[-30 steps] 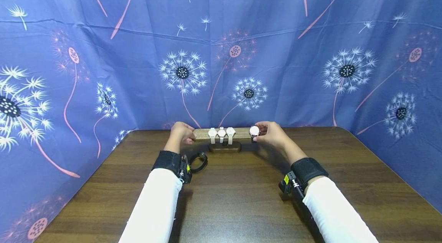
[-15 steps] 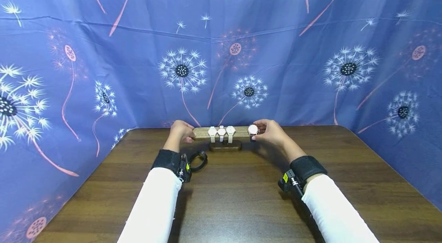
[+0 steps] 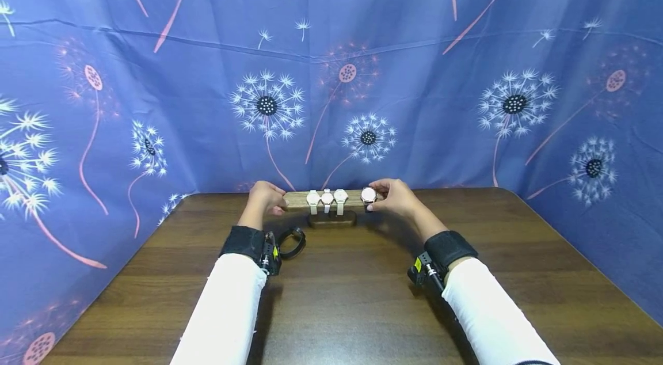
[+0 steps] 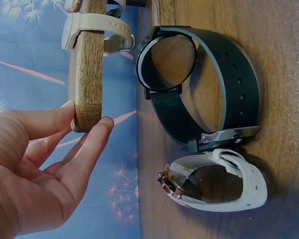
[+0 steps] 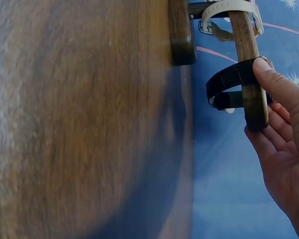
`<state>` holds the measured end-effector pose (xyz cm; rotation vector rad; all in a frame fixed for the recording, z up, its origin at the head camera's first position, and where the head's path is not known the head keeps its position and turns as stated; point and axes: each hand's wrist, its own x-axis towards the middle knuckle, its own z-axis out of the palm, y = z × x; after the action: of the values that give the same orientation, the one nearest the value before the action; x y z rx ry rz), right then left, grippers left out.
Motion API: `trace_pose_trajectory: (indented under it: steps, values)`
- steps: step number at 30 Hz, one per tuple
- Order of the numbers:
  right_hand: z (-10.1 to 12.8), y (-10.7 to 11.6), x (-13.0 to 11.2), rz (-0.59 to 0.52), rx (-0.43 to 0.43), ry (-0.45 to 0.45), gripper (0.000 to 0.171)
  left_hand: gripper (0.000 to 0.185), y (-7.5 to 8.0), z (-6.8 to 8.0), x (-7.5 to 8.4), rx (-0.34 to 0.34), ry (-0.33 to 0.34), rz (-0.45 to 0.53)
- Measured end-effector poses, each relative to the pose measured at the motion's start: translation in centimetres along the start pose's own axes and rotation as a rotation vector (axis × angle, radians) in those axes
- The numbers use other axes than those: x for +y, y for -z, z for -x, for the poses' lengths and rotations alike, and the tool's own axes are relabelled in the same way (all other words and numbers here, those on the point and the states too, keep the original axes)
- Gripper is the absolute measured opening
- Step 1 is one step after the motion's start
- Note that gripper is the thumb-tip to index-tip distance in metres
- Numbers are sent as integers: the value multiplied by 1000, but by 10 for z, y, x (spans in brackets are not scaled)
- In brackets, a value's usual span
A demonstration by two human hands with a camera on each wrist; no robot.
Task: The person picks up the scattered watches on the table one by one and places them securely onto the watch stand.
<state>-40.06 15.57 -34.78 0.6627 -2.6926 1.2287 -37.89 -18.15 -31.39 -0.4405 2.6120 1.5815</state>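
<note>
A wooden watch stand's bar (image 3: pixel 296 200) sits raised on a dark base (image 3: pixel 331 219) at the back of the table. Three pale-strapped watches (image 3: pixel 327 198) hang side by side round it. My left hand (image 3: pixel 266 198) holds the bar's left end between thumb and fingers, as the left wrist view shows. On the bar's right part is a watch with a black strap (image 5: pixel 229 79) and a pale dial. My right hand (image 3: pixel 396 199) pinches this watch, the thumb on its strap; the other fingers lie behind and below the bar's end.
Near my left wrist, a black watch (image 4: pixel 239 89) lies on its side on the table (image 3: pixel 342 296). Beside it is a white-strapped watch (image 4: pixel 256 191), seen only in the left wrist view. A blue dandelion-print cloth (image 3: pixel 331 94) hangs behind the table.
My right hand has slid the black-strapped watch leftward along the bar, nearer the pale watches. My left hand keeps its hold on the bar's end. The head view has shifted slightly.
</note>
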Motion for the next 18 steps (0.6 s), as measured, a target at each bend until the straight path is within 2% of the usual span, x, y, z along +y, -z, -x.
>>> trace_pose_trajectory:
  steps: [10,18]
  values:
    - [-5,-6,-4,74,0,37,62,31,-1,-1,-1,15,-13,-5]
    - [-9,-16,-12,47,-7,45,64,32,-3,-2,0,13,2,8]
